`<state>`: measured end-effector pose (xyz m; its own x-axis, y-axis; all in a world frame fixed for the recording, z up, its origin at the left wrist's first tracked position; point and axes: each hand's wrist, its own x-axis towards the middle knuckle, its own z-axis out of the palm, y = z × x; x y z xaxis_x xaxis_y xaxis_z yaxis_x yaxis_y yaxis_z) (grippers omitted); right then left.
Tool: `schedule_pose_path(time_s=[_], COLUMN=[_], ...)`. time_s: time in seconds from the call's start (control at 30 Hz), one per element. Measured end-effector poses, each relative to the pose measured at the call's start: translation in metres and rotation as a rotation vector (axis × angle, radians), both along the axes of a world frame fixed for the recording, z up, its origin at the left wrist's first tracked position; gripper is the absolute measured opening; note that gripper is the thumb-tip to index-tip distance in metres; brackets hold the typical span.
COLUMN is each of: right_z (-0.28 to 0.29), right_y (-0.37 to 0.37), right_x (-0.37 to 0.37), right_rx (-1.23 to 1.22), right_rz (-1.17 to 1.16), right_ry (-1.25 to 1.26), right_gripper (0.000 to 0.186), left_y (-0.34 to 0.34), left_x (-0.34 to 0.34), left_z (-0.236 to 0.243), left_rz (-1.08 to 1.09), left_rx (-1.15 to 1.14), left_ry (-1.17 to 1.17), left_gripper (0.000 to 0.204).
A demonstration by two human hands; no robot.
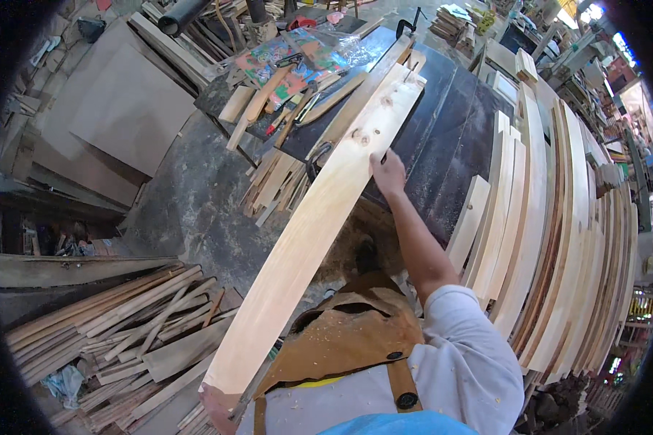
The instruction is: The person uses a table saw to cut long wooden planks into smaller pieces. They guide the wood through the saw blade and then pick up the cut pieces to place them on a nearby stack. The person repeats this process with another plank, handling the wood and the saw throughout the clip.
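Note:
A long pale wooden board (297, 254) with a few dark knots runs slantwise from my lower left side up to the dark workbench (450, 123). My right hand (389, 174) grips its right edge, just below the knots, with the thumb on the upper face. At the near end of the board, my left hand (221, 404) holds the corner; most of its fingers are hidden beneath the wood. The board's far end rests over the bench, next to another narrow plank (359, 101) with clamps (409, 23) on it.
Hand tools, including a wooden-handled one (268, 93), lie on the bench's left part. Several planks (519, 239) stand stacked at the right. Scrap strips (138, 326) pile up at the lower left, below large sheets (123, 109). More offcuts (276, 181) sit beside the bench.

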<state>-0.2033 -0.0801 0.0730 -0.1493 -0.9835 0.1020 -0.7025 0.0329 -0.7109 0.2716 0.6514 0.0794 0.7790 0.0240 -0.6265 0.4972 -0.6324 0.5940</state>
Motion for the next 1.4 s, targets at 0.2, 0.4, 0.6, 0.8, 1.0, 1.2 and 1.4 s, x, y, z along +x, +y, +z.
schedule_pose_path(time_s=[0.2, 0.4, 0.6, 0.8, 1.0, 1.2, 1.4], right_z=[0.007, -0.001, 0.003, 0.0, -0.002, 0.003, -0.006], right_y=[0.006, -0.022, -0.046, -0.074, -0.043, 0.001, -0.019], right_x=[0.007, -0.005, -0.014, -0.025, -0.016, 0.013, -0.001], right_rx=[0.126, 0.134, 0.119, 0.106, 0.0, 0.154, 0.126], right_rz=[-0.041, -0.057, -0.088, -0.113, -0.087, -0.079, -0.088], right_ry=[0.03, 0.042, 0.061, 0.036, 0.052, 0.032, 0.051], right_gripper=[0.059, 0.067, 0.055, 0.048, 0.045, 0.058, 0.059], left_y=[-0.011, -0.033, -0.048, -0.054, -0.05, -0.034, -0.121], left_x=[-0.005, -0.009, -0.015, -0.014, -0.01, -0.007, -0.055], left_z=[-0.007, -0.012, -0.021, -0.036, -0.058, -0.069, 0.012], left_rz=[0.006, -0.002, -0.008, -0.01, 0.005, 0.016, -0.209], left_rx=[-0.004, -0.004, -0.023, -0.064, -0.124, -0.128, 0.13], left_ry=[-0.007, -0.005, 0.006, 0.001, -0.007, -0.022, -0.021], left_gripper=[0.079, 0.079, 0.078, 0.077, 0.076, 0.081, 0.101])
